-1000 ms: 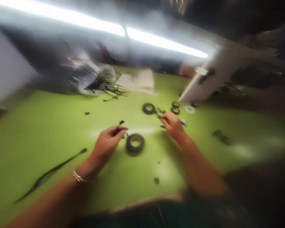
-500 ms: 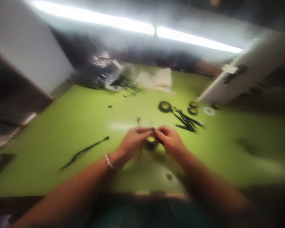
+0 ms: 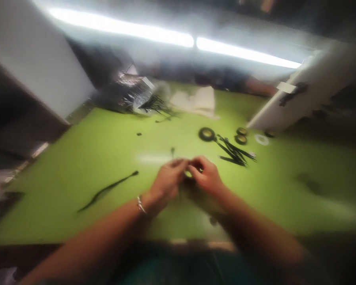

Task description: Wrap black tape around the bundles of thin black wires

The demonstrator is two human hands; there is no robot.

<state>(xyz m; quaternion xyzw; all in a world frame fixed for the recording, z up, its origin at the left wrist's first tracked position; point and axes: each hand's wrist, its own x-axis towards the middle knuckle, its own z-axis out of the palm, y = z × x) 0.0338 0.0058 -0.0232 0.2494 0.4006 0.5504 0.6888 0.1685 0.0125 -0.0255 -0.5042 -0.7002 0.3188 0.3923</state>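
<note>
My left hand [image 3: 167,180] and my right hand [image 3: 208,174] meet fingertip to fingertip over the middle of the table. The left fingers are pinched together, seemingly on a thin black cable that they mostly hide. My right thumb and forefinger are bent inward against the left fingertips; what they grip is too blurred to name. A dark ring, like a roll of black tape [image 3: 190,179], shows in part below the fingertips. Just behind my left hand, the small end of a dark cord [image 3: 172,151] sticks out. Left of my hands lies a single black cable [image 3: 106,187].
Several black straps [image 3: 233,150] lie right of centre, beside a black tape roll [image 3: 207,134]. Smaller rolls [image 3: 241,138] and a white ring [image 3: 261,139] are behind them. A plastic bag [image 3: 130,93] of dark cables and white paper [image 3: 198,101] stand at the back. A panel [image 3: 296,95] edges the right.
My right fingers have curled inward, and the dark strip and small loop that showed at the fingertips are now hidden. My left hand has shifted slightly right. The view has tilted slightly.
</note>
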